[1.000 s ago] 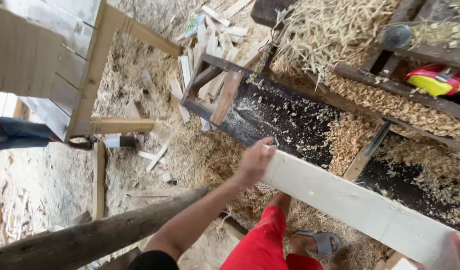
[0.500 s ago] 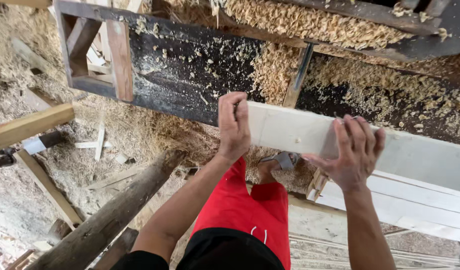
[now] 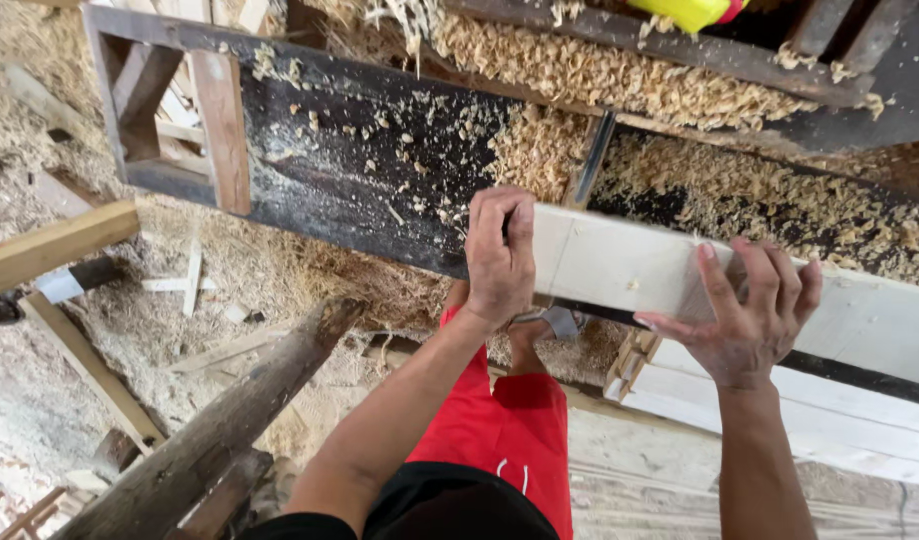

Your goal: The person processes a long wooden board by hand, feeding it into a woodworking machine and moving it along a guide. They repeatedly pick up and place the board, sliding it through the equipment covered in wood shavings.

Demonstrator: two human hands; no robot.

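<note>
Overhead, looking down: a person's two bare hands on a pale plank at a dark wooden bench.
Plank: the plank [image 3: 620, 265] is long, planed and light-coloured, lying across the dark bench and running off toward the lower right.
Left hand: the left hand [image 3: 500, 255] sits at the plank's near end, fingers curled over the end edge and clamped on it, thumb side pressed against the wood.
Right hand: the right hand [image 3: 750, 315] lies farther along the plank, fingers spread apart and flat against its near face, not closed around it.
Bench: the bench [image 3: 360, 150] is black, long, dusted with pale chips, with an open wooden frame at its left end.
Shavings: heaps of wood shavings [image 3: 600, 75] lie along the bench's far side and over the ground beneath.
Log: a rough round log [image 3: 230, 420] slants across the lower left, well apart from both hands.
Beam: a squared pale beam [image 3: 55, 245] juts in from the left edge.
Shorts: red shorts [image 3: 500, 420] show below the left forearm, with a sandalled foot [image 3: 545, 325] just under the plank's end.
Stacked boards: more pale boards [image 3: 780, 410] rest under the plank at the right.
</note>
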